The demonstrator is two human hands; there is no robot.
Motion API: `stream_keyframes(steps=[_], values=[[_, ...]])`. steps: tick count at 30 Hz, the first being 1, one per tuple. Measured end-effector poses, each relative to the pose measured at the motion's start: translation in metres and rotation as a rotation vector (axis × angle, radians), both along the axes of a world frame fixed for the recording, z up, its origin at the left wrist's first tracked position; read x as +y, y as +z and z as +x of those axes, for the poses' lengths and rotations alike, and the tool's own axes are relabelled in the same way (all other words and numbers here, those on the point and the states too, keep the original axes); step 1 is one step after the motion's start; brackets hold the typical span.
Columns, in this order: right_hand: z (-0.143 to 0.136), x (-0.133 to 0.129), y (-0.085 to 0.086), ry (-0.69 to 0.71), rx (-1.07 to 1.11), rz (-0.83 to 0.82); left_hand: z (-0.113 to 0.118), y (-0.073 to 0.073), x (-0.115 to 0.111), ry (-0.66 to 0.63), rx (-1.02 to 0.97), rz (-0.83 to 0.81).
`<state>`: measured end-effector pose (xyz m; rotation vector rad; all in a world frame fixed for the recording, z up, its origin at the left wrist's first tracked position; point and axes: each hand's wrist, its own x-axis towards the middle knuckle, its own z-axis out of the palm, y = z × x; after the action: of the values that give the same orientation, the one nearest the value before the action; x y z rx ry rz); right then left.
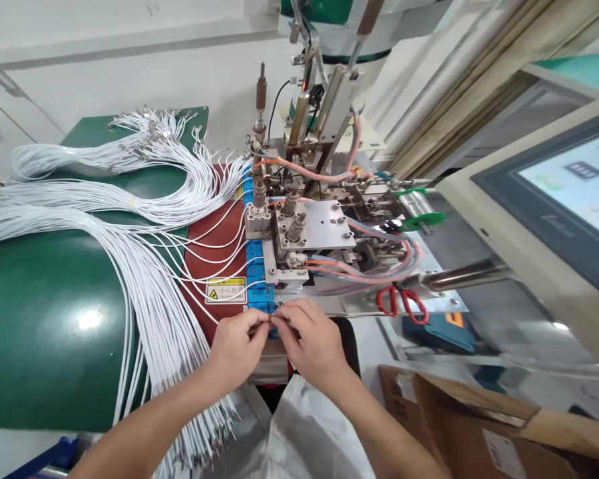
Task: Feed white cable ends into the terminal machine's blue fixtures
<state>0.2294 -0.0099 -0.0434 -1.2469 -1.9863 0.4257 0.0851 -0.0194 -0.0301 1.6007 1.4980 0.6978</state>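
Observation:
My left hand [240,346] and my right hand [310,336] meet at the near end of a row of blue fixtures [256,271] on a metal machine [315,226]. Fingertips of both hands are pinched together, and whatever lies between them is too small to make out. White cables [144,293] spread in thick bundles to the left, and several single cables run into the blue fixtures. A warning label [225,291] lies on the red-brown surface [214,256] beside the fixtures.
Red-handled scissors [402,303] lie at the machine's right edge, near a green-rimmed wire spool [418,209]. A screen [574,173] stands at the right above a cardboard box [459,426]. The green table [40,332] extends left. Orange and clear hoses [379,269] loop over the machine.

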Motion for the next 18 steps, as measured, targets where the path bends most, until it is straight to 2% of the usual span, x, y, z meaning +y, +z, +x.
stream_keyframes(steps=[2, 4, 7, 11, 13, 18], values=[[-0.001, -0.002, -0.002, -0.042, 0.16, -0.044, 0.001, -0.002, 0.0, 0.043, -0.1, -0.061], [-0.005, -0.005, -0.007, -0.113, 0.256, -0.021, 0.002, -0.004, 0.001, 0.08, -0.191, -0.107], [-0.009, -0.011, -0.016, -0.189, 0.263, 0.063, 0.002, -0.004, 0.001, 0.095, -0.25, -0.129], [-0.009, -0.013, -0.019, -0.195, 0.219, 0.114, 0.002, -0.003, 0.002, 0.098, -0.258, -0.145], [-0.009, -0.012, -0.016, -0.191, 0.259, 0.037, 0.001, -0.003, 0.002, 0.08, -0.25, -0.118], [-0.009, -0.007, -0.013, -0.194, 0.495, -0.318, 0.0, -0.006, 0.001, 0.018, -0.22, -0.07]])
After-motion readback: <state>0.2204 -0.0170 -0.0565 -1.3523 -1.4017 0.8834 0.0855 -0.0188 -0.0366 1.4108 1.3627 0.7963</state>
